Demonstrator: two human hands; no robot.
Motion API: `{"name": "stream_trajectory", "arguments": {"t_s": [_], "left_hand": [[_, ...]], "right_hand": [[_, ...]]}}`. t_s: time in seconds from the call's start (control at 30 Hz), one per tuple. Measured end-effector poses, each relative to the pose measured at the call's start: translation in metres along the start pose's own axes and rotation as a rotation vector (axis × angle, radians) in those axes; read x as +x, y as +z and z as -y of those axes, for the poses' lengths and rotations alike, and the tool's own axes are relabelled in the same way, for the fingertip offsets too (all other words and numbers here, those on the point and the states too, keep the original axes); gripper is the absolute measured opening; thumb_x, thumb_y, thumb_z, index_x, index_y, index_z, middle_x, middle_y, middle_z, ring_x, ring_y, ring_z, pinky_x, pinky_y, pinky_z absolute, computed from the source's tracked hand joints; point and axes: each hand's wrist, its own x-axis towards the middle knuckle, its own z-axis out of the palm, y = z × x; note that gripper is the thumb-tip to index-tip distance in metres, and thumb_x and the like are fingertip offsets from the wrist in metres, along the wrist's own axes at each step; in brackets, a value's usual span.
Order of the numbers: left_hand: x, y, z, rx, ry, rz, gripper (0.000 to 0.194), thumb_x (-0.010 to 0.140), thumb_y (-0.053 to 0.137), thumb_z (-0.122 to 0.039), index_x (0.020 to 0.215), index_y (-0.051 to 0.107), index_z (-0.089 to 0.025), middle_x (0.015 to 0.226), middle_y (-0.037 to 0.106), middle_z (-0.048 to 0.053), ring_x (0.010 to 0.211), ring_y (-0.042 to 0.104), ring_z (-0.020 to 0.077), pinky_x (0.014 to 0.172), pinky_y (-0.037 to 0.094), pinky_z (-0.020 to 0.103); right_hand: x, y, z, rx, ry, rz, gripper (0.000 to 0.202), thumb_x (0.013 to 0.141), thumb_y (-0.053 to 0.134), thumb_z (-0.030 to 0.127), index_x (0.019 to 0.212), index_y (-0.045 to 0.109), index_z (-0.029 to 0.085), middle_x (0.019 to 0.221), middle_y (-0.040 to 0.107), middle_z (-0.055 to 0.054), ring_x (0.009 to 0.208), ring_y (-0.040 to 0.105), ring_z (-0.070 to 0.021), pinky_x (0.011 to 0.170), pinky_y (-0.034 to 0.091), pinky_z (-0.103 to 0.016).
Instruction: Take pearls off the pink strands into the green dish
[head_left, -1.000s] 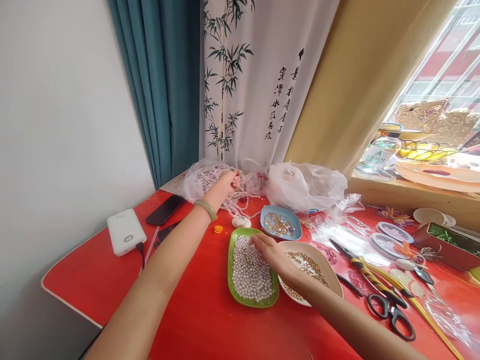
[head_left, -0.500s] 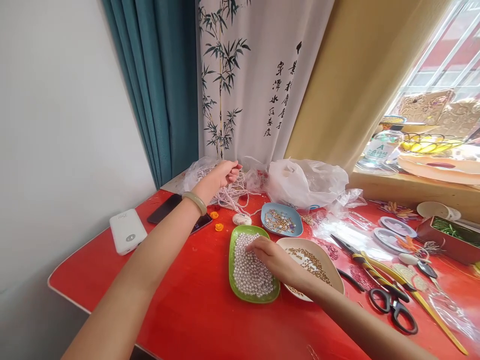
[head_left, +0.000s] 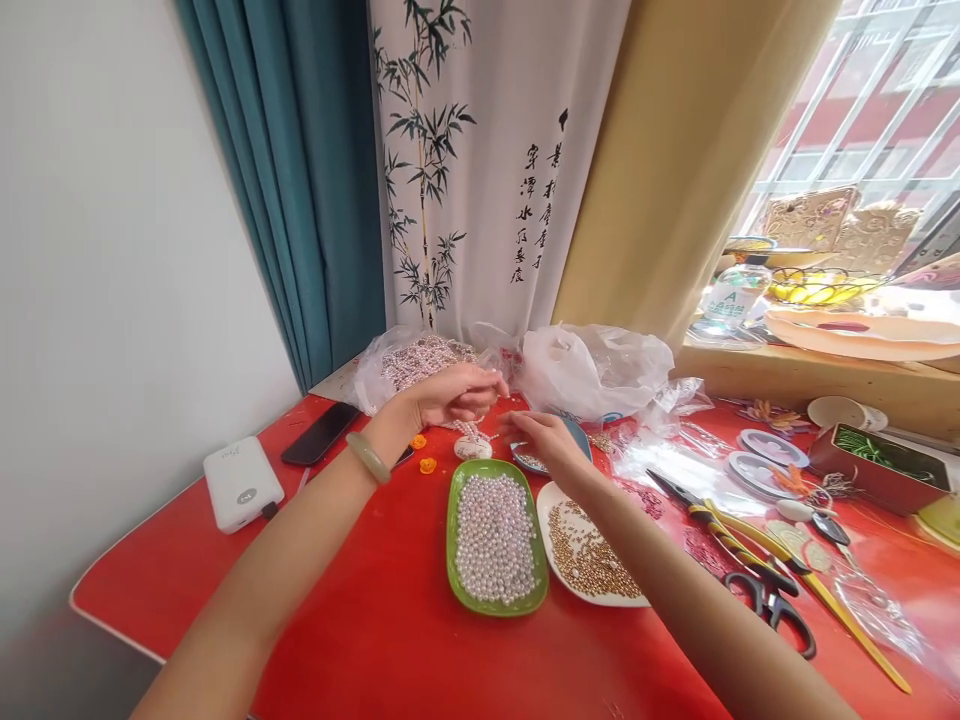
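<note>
My left hand, a pale bangle on its wrist, hovers past the green tray with fingers curled and thumb and forefinger pressed together. Whatever is in that pinch is too small to name. Close by on its right, my right hand has its fingertips together over the blue dish, partly covering it; I cannot make out what they hold. White pearl beads fill much of the green tray. Beside it, a cream plate carries small gold beads, partly behind my right forearm.
Pink bead strands lie in clear plastic at the back, beside a white plastic bag. A power bank and a dark phone are at left. Long-nose pliers and scissors lie at right.
My right hand has lifted out of the pearl beads and moved forward, near my left hand. My left hand has come away from the pink strands, nearer to me. The view has shifted slightly.
</note>
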Motion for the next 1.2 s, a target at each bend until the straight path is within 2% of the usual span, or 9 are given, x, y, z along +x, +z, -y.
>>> {"name": "stream_trajectory", "arguments": {"t_s": [0.07,0.13,0.27,0.43,0.6,0.73,0.83,1.0,1.2], "left_hand": [[-0.005,0.010,0.003,0.104,-0.021,0.091,0.024,0.083,0.045,-0.030,0.071,0.058,-0.014,0.040,0.020,-0.008,0.035,0.013,0.0025,0.033,0.010,0.017],[-0.010,0.019,0.008,0.198,-0.043,0.171,0.024,0.081,0.046,-0.032,0.073,0.059,-0.014,0.040,0.021,-0.008,0.036,0.014,0.0033,0.034,0.012,0.019],[-0.015,0.025,0.026,0.332,-0.100,0.268,0.025,0.081,0.045,-0.032,0.080,0.062,-0.013,0.042,0.025,-0.007,0.038,0.018,0.0048,0.037,0.015,0.020],[-0.015,0.019,0.043,0.319,-0.133,0.239,0.035,0.082,0.042,-0.040,0.091,0.061,-0.012,0.043,0.031,-0.006,0.039,0.021,0.0050,0.037,0.016,0.020],[-0.003,0.012,0.049,0.255,-0.153,0.062,0.043,0.082,0.038,-0.046,0.094,0.058,-0.009,0.063,0.059,0.005,0.036,0.019,0.0021,0.036,0.020,0.019],[0.014,0.004,0.053,0.128,-0.112,-0.234,0.039,0.082,0.041,-0.044,0.095,0.057,-0.011,0.063,0.059,0.004,0.036,0.022,0.0015,0.039,0.028,0.019],[0.028,-0.002,0.058,0.032,-0.119,-0.363,0.035,0.081,0.043,-0.043,0.088,0.059,-0.013,0.062,0.058,0.003,0.036,0.026,0.0017,0.040,0.030,0.019],[0.051,-0.007,0.066,-0.181,-0.161,-0.402,0.035,0.080,0.046,-0.041,0.064,0.055,-0.012,0.046,0.045,-0.002,0.033,0.024,0.0015,0.037,0.027,0.017],[0.056,-0.008,0.062,-0.380,-0.063,-0.486,0.026,0.081,0.047,-0.032,0.068,0.056,-0.011,0.053,0.049,-0.002,0.034,0.021,0.0004,0.034,0.020,0.015]], "right_hand": [[0.008,0.010,0.001,0.200,0.155,0.215,0.031,0.080,0.046,0.038,0.077,0.061,0.011,0.076,0.064,-0.009,0.059,0.056,-0.0111,0.054,0.042,-0.022],[0.015,0.019,0.001,0.357,0.237,0.324,0.036,0.084,0.039,0.040,0.076,0.060,0.012,0.071,0.063,-0.008,0.056,0.055,-0.0112,0.052,0.043,-0.022],[0.023,0.017,0.003,0.461,0.239,0.242,0.032,0.086,0.035,0.035,0.076,0.057,0.014,0.061,0.060,-0.003,0.056,0.056,-0.0115,0.052,0.045,-0.023],[0.028,-0.001,0.016,0.404,0.235,0.185,0.017,0.083,0.042,0.017,0.078,0.057,0.010,0.059,0.060,-0.004,0.051,0.054,-0.0080,0.045,0.042,-0.016],[0.037,-0.008,0.026,0.394,0.223,0.150,0.022,0.087,0.034,0.016,0.078,0.053,0.011,0.051,0.051,0.000,0.044,0.047,-0.0056,0.043,0.041,-0.015],[0.038,-0.009,0.025,0.387,0.201,0.192,0.020,0.087,0.034,0.017,0.077,0.051,0.012,0.044,0.029,0.008,0.033,0.024,-0.0022,0.030,0.020,-0.010],[0.030,-0.009,0.023,0.348,0.167,0.217,0.015,0.082,0.043,0.021,0.075,0.052,0.012,0.046,0.020,0.009,0.035,0.014,-0.0017,0.030,0.011,-0.011],[0.008,-0.004,0.015,0.209,0.130,0.249,0.027,0.077,0.048,0.037,0.063,0.050,0.014,0.046,0.016,0.010,0.039,0.007,-0.0026,0.034,0.005,-0.015],[-0.021,0.007,0.000,-0.029,0.090,0.367,0.028,0.076,0.046,0.036,0.061,0.054,0.013,0.045,0.019,0.009,0.040,0.013,-0.0038,0.037,0.013,-0.018]]}}
